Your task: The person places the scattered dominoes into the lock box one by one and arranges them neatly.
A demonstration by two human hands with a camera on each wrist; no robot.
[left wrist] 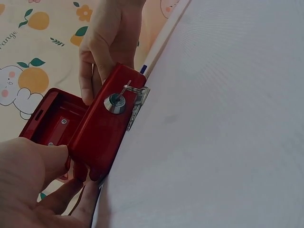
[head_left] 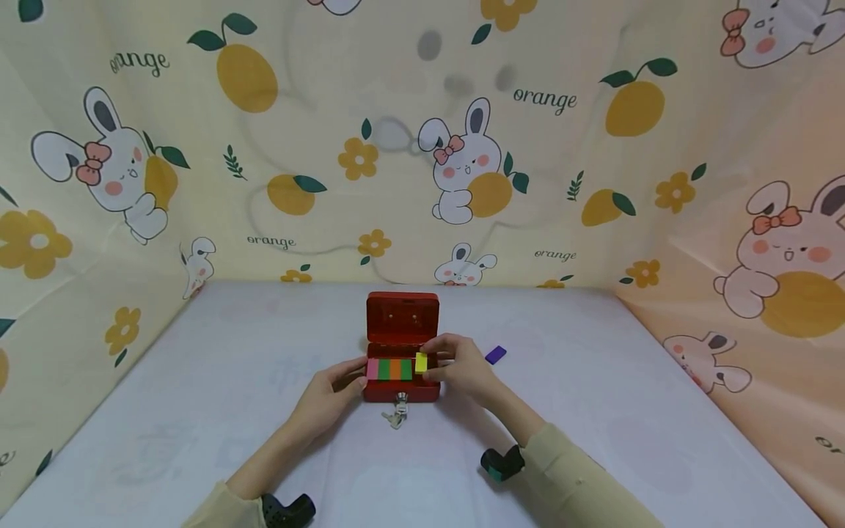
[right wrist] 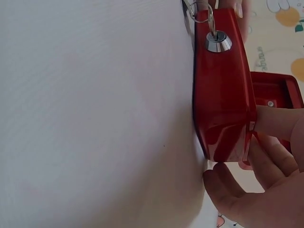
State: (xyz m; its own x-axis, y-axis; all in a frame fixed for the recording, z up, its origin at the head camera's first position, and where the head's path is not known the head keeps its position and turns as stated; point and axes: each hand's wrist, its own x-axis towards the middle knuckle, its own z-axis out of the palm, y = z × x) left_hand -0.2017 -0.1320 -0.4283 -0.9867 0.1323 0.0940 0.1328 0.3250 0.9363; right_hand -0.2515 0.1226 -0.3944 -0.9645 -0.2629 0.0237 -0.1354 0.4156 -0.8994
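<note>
A red metal cash box (head_left: pixel 401 394) stands on the table with its lid (head_left: pixel 402 317) raised. A pink block (head_left: pixel 372 369), a green block (head_left: pixel 383 369), an orange block (head_left: pixel 395 369) and another green block (head_left: pixel 406 369) sit in a row in it. My left hand (head_left: pixel 323 400) grips the box's left side, thumb at the rim and fingers against the outer wall. Over the box's right part my right hand (head_left: pixel 465 370) pinches a yellow block (head_left: pixel 421 363) between thumb and fingers. Both wrist views hide the blocks inside behind the box's front wall.
A purple block (head_left: pixel 496 355) lies on the white table (head_left: pixel 581 381) to the right of the box. Keys (head_left: pixel 396 419) on a ring hang from the front lock (left wrist: pixel 115 103). A printed cloth (head_left: pixel 317 95) with rabbits and oranges rises behind and at both sides.
</note>
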